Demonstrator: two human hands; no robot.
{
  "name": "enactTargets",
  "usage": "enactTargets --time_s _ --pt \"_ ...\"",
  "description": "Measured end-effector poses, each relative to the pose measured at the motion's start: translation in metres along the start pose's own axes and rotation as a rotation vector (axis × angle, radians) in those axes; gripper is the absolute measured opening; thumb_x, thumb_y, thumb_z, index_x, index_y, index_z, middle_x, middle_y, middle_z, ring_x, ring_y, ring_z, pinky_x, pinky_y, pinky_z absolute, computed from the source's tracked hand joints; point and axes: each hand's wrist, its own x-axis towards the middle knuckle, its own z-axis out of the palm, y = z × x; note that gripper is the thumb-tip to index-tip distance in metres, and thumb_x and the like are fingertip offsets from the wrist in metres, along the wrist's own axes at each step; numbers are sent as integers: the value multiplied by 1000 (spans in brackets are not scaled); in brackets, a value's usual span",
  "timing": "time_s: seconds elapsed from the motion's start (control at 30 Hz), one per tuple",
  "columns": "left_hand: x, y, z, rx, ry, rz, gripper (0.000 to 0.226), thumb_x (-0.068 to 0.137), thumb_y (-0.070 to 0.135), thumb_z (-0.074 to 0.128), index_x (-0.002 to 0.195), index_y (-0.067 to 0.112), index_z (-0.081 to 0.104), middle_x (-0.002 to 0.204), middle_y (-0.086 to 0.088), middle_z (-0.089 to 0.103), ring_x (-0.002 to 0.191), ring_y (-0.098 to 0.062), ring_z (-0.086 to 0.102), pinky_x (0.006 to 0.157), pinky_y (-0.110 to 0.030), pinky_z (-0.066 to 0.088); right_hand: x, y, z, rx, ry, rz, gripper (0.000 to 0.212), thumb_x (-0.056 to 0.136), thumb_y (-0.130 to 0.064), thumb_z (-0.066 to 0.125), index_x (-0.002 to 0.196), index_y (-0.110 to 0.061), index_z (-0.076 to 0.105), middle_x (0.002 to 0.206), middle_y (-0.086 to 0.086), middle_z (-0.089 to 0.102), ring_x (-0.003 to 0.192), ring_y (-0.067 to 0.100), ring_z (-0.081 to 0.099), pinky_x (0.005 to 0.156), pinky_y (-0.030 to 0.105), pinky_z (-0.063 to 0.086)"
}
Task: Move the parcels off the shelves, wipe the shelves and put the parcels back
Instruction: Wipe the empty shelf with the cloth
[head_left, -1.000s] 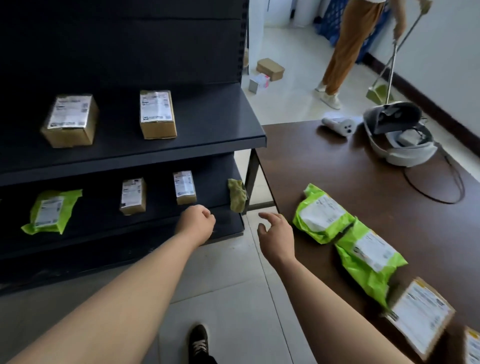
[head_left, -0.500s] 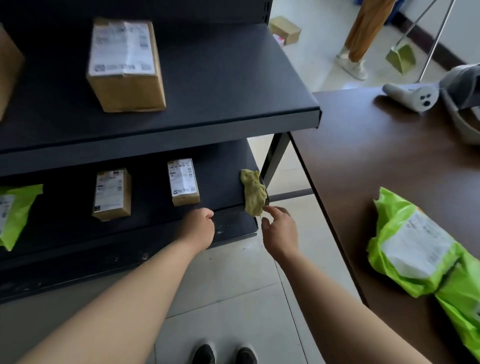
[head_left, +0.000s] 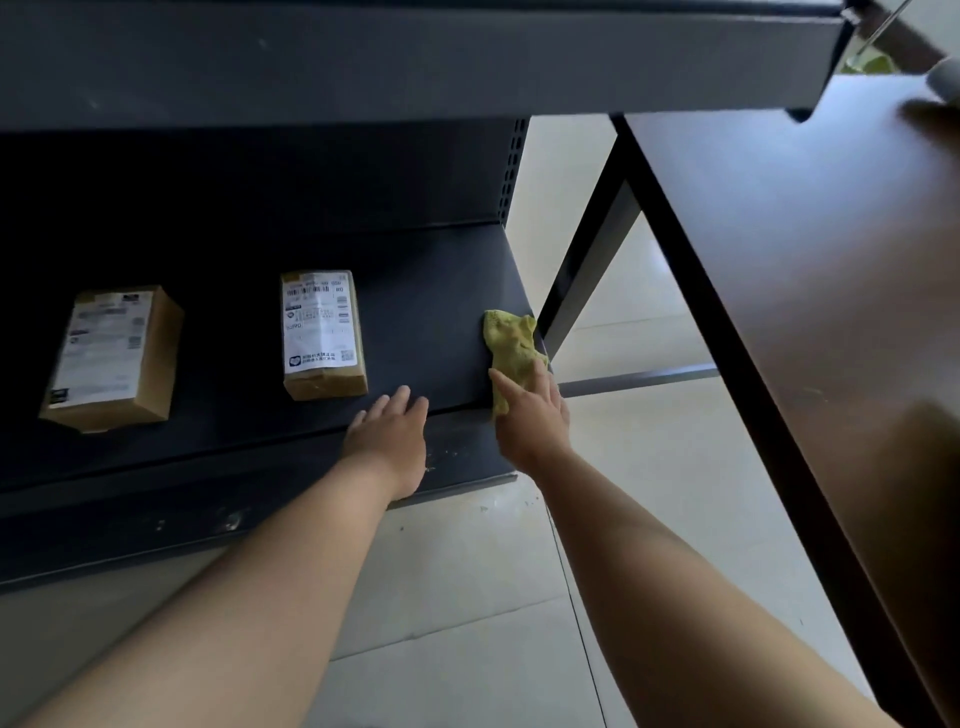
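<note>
Cloth (head_left: 511, 340), yellow-green and crumpled, at the right-hand end of the middle shelf (head_left: 431, 291), with its near end drooping over the front lip. Right hand (head_left: 532, 423) upon that near end, palm down, thumb and forefinger laid fairly straight over the fabric. Other fingers hidden behind the hand, so no telling whether grasping or merely pressing. Left hand (head_left: 387, 441) just beside it, apart from the cloth, palm down on the shelf's front edge. Fingers released and straight, tips resting on the dark surface, holding nothing.

First parcel (head_left: 322, 332), a brown cardboard box with a white printed label on top, flat on the same shelf, just beyond the left fingertips and well left of the cloth. Second parcel (head_left: 111, 358), a like box with a label, further left on that shelf, apart from the first.

Upper shelf (head_left: 415, 62) overhead, only its dark front edge in view. Bottom shelf (head_left: 260, 514) below the hands, scuffed and speckled pale along its front. Perforated upright (head_left: 511, 161) at the rear right corner of the shelving. Brown table (head_left: 805, 312) to the right, beside the shelving, on a black leg (head_left: 587, 249). Pale tiled floor (head_left: 467, 597) beneath both forearms.
</note>
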Motion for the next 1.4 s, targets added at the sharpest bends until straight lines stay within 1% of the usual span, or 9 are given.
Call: enactTargets --time_s 0.13,0.37,0.57,0.63,0.73,0.97,1.17,1.27,1.4 --pt "3 -5 8 44 -47 -1 64 95 12 37 153 19 10 161 -2 -2 147 -22 9 119 -40 13 9 13 10 -118 -38 -13 67 86 -8 49 145 -34 30 160 12 -4 146 32 8 115 43 17" --pt "-14 -6 -3 -154 -99 -107 67 91 2 34 152 20 15 158 3 17 141 -23 27 116 -37 22 -15 24 13 -46 91 37 29 87 -6 45 109 -7 64 127 12 52 109 32 52 89 33 44" --pt "-79 -9 -13 -427 -34 -148 51 97 11 45 146 18 35 149 -6 38 132 -24 42 108 -30 35 -76 6 -24 366 21 139 9 89 -14 54 87 -16 63 81 10 68 77 33 64 66 36 53" --pt "-104 -13 -21 -511 23 -137 49 94 9 51 142 17 43 141 -6 48 126 -23 48 104 -26 38 -98 -7 -44 613 -39 151 7 89 -14 59 95 -11 57 82 16 68 70 39 66 62 46 57" --pt "-152 -23 -43 -598 59 -151 55 91 7 56 142 21 42 141 -4 48 129 -19 46 103 -25 36 -128 -32 -81 756 -249 161 23 86 -14 61 108 -16 53 96 12 66 72 23 67 51 28 53" --pt "-245 -42 -103 -687 204 -191 82 85 16 68 149 40 22 149 -1 31 133 -22 40 99 -26 34 -179 -100 -152 747 -545 21 22 87 -7 52 92 -15 72 85 12 69 73 25 61 70 38 48" --pt "-318 -74 -152 -676 282 -176 10 87 22 66 92 15 64 94 -1 64 90 -21 62 76 -32 47 -207 -166 -179 647 -558 -50 18 91 -16 55 91 -15 73 97 19 72 80 29 63 86 53 52" --pt "-359 -93 -160 -731 370 -227 9 87 24 66 84 16 62 80 2 64 73 -14 60 60 -27 45 -224 -198 -171 598 -432 -27 16 91 -18 55 82 -19 67 86 14 68 74 26 62 75 44 57" --pt "-406 -127 -162 -766 419 -332 16 90 31 62 79 24 55 79 8 59 70 -7 54 56 -22 35 -254 -249 -145 429 -389 -151 22 91 -27 55 108 -15 64 88 5 64 71 18 59 65 25 57"
